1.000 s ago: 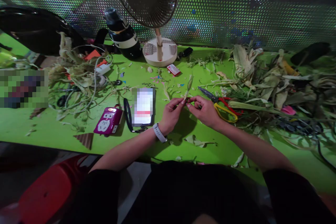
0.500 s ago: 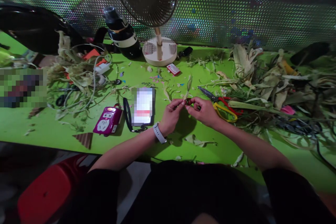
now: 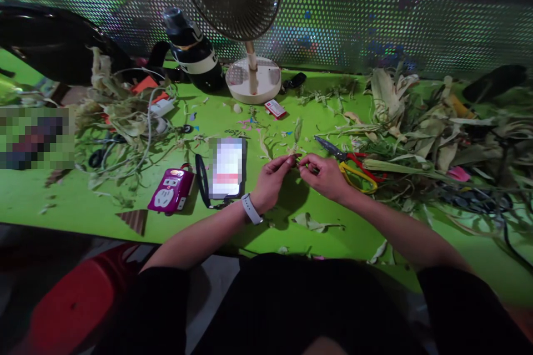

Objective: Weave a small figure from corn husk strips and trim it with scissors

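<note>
My left hand (image 3: 270,182), with a pale watch band at the wrist, pinches a small braided strip of dried husk (image 3: 296,136) between thumb and fingers. The strip's leafy green-tan tip points up and away from me. Close beside it, my right hand (image 3: 323,176) is closed, its thumb and fingertips pinched near the strip's lower end. What lies between those right fingertips is too small to make out. Scissors (image 3: 339,156) with red and yellow handles rest just right of my right hand. A loose piece of husk (image 3: 314,223) lies on the green table (image 3: 266,241) below both hands.
A heap of dry husks (image 3: 416,127) covers the right side. Toward the left are a phone (image 3: 227,169), a purple power adapter (image 3: 170,191) and tangled husks with a cable (image 3: 125,116). A fan (image 3: 252,80) and black bottle (image 3: 195,55) stand at the back.
My right fingertips have drawn slightly apart from my left ones, to the right. The braided strip has shifted a little left and toward me. Things on the table stay put.
</note>
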The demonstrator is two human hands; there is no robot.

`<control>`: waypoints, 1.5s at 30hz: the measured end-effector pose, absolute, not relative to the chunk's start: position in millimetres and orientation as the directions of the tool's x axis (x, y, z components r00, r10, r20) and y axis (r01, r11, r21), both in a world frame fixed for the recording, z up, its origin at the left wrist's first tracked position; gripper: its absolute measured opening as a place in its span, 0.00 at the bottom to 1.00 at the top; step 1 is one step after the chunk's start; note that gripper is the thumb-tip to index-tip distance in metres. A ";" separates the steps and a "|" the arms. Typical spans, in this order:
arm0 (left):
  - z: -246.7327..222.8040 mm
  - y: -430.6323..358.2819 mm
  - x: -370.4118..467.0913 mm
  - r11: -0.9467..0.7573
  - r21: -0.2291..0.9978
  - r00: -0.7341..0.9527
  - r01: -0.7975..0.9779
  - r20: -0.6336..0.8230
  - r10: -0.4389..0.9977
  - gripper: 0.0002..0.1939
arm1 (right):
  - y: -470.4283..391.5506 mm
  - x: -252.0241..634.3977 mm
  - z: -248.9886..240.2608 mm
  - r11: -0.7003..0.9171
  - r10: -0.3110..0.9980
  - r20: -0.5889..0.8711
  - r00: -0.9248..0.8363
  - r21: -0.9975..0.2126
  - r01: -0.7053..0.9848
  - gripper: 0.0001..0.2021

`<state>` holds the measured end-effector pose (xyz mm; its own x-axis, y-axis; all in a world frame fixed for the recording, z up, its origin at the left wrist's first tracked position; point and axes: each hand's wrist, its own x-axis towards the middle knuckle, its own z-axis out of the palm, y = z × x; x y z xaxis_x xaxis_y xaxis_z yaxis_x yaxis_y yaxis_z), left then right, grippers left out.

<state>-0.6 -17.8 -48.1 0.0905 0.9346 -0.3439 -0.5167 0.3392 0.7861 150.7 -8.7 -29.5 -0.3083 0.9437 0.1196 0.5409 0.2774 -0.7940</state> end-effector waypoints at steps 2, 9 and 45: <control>-48.4 -17.1 -1.3 0.368 0.766 0.105 -0.527 -0.372 0.922 0.13 | -8.1 152.4 -30.4 0.347 0.928 0.157 -0.339 -0.698 0.626 0.06; -45.6 -13.6 -3.0 0.447 0.647 0.158 -0.618 -0.455 0.877 0.10 | -10.7 150.9 -34.9 0.521 0.851 0.210 -0.481 -0.232 0.821 0.12; -41.6 -19.8 0.9 0.350 0.662 0.177 -0.663 -0.316 0.932 0.15 | -4.7 155.9 -30.5 0.505 0.833 0.177 -0.524 -0.628 0.592 0.05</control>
<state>0.9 -19.8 -41.6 0.1766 0.9322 -0.3158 -0.6628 0.3498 0.6620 155.9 -4.7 -30.5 -0.5235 0.8334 0.1773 0.5919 0.5054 -0.6278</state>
